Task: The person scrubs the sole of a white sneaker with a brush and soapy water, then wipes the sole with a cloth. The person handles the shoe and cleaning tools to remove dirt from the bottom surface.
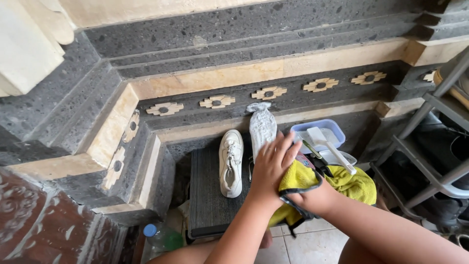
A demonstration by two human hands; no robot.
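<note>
Bare left hand [270, 168], bare right hand [312, 198], no sleeves, bare forearms
</note>
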